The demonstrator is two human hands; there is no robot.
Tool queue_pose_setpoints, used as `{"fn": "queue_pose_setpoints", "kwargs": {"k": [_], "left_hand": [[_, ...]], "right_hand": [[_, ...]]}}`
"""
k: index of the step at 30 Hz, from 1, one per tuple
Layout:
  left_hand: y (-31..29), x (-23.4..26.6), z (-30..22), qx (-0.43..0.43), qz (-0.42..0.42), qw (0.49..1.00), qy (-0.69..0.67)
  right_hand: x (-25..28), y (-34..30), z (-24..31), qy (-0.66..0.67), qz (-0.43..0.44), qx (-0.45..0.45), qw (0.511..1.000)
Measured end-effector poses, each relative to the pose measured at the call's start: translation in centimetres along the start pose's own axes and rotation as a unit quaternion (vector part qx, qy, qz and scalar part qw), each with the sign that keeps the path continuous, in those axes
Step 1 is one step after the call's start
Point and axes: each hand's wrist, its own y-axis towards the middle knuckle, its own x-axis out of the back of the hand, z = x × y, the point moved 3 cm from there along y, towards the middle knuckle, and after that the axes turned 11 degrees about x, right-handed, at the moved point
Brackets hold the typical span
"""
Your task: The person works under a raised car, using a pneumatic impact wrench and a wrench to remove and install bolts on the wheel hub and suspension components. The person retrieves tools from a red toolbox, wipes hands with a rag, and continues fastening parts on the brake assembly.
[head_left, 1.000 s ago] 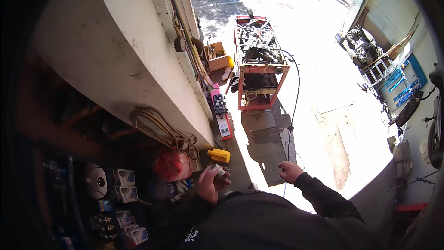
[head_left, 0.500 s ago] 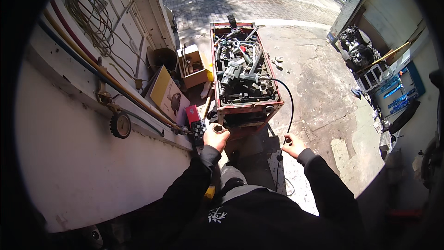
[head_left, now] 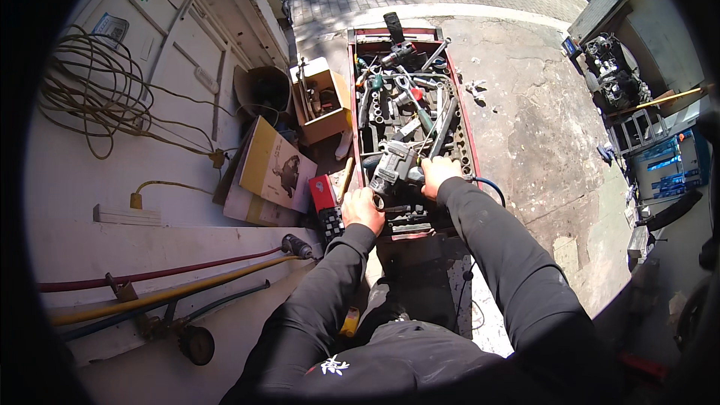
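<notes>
Here, the left hand (head_left: 363,211) holds one socket (head_left: 378,201), the right hand (head_left: 441,174) one power tool (head_left: 394,167).

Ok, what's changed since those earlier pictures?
Both hands have moved forward to the tool cart. The right hand has come onto the grey power tool and appears to have taken hold of its handle. The left hand has carried the metal socket to the cart's near left edge. It still holds the socket; the cardboard box still stands beside the cart.
</notes>
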Motion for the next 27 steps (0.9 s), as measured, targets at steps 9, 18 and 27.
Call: {"fn": "queue_pose_setpoints", "kwargs": {"k": [9,18,27], "left_hand": [[0.5,0.0,-0.7,-0.056,0.051,0.996,-0.055],[-0.1,-0.4,-10.9,0.299,0.361,0.626,-0.624],[-22.2,10.3,-34.8,0.337,0.652,0.211,-0.646]], "right_hand": [[2.2,-7.9,-2.2,0.120,-0.057,-0.057,0.989],[2.0,-30.9,-2.1,0.303,-0.415,-0.200,0.834],[-1.0,-54.6,6.1,0.207,-0.543,-0.399,0.710]]}}
